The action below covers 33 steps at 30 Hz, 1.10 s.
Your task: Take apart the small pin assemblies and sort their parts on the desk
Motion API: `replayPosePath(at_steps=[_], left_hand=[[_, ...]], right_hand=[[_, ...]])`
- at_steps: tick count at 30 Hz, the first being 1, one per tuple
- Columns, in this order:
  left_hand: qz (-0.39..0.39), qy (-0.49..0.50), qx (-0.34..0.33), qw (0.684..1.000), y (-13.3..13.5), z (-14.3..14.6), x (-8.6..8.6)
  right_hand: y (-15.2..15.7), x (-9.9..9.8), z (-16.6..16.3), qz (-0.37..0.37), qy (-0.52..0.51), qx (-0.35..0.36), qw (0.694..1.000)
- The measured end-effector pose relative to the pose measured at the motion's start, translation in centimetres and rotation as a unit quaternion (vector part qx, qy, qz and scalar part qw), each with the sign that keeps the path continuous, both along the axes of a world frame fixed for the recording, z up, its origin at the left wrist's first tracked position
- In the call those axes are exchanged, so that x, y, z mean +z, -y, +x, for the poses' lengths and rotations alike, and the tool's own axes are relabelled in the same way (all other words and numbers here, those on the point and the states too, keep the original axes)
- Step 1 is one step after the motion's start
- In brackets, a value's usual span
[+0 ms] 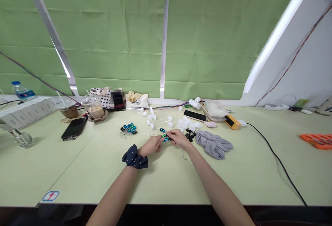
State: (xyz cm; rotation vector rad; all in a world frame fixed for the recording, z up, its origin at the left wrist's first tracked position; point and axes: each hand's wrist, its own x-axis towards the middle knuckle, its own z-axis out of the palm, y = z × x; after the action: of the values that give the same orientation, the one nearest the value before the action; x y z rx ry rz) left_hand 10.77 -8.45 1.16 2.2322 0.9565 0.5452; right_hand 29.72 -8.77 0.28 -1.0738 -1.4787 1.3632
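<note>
My left hand (pixel 151 145), with a dark dotted scrunchie (pixel 135 157) on its wrist, pinches a small shiny blue-green part (pixel 165 138) over the table. From the other side, the fingers of my right hand (pixel 179 138) close on the same part, where a dark bit shows. Its exact kind is too small to make out. Just beyond the fingertips lies another small blue piece (pixel 162 129). A pile of blue, green and black pieces with thin metal pins (pixel 129 129) rests to the left. Small black pieces (pixel 191 135) are heaped beside my right hand.
White round caps (pixel 184 124) and clear tubes lie behind my hands. Around them are a phone (pixel 195 116), a grey cloth (pixel 214 144), a hex key (pixel 183 155) and a yellow device (pixel 232 122). Cups (pixel 95 109) and a black phone (pixel 74 128) stand left; a black cable (pixel 276 156) crosses right.
</note>
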Motion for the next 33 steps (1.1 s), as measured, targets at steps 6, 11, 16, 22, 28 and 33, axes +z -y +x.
replayPosePath(at_steps=[6,11,16,22,28,33], left_hand=[[0.001,0.005,-0.006,1.000,-0.11,0.01,0.03],[0.000,0.005,-0.006,1.000,-0.12,0.07,-0.17],[0.001,0.009,-0.006,1.000,-0.15,0.06,-0.15],[0.003,0.006,-0.011,1.000,0.03,0.04,0.15],[0.007,-0.003,-0.009,1.000,-0.03,0.23,-0.10],[0.014,0.006,0.002,1.000,-0.20,0.21,-0.28]], right_hand=[[-0.03,-0.08,0.19,-0.003,-0.024,0.034,0.999],[0.15,0.14,-0.07,0.022,-0.025,0.027,0.999],[0.20,0.28,0.06,0.016,-0.015,0.026,0.999],[0.07,0.16,0.43,0.027,-0.018,0.048,0.998],[0.24,0.13,-0.22,-0.013,-0.009,0.008,1.000],[0.27,0.31,-0.36,0.033,-0.039,0.036,0.998]])
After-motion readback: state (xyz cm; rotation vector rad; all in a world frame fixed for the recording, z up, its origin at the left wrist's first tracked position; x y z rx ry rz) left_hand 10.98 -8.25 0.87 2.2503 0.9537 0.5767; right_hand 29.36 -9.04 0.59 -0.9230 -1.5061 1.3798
